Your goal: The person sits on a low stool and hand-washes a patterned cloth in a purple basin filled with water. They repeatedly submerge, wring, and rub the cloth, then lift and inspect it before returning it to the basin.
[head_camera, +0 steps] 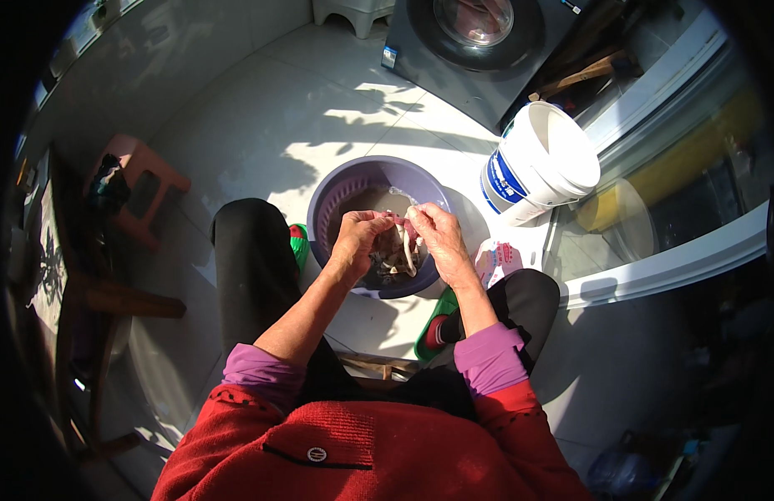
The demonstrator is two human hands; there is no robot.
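Observation:
A wet piece of pinkish cloth (pixel 396 218) is stretched between my two hands, above a purple plastic basin (pixel 331 186). My left hand (pixel 357 238) pinches its left end between thumb and fingers. The right end is gripped by my right hand (pixel 442 238). Below my fingers hang a pale strip (pixel 407 250) and darker folds; whether they belong to the same piece I cannot tell. Murky water (pixel 369 199) lies in the basin, which stands on the floor between my feet.
A white bucket (pixel 553 150) with a blue label stands to the right, near a sliding glass door. A dark front-loading washing machine (pixel 462 75) is ahead. On the left are a pink plastic stool (pixel 136 166) and a wooden table or chair (pixel 133 300). A printed bag (pixel 498 258) lies beside the basin.

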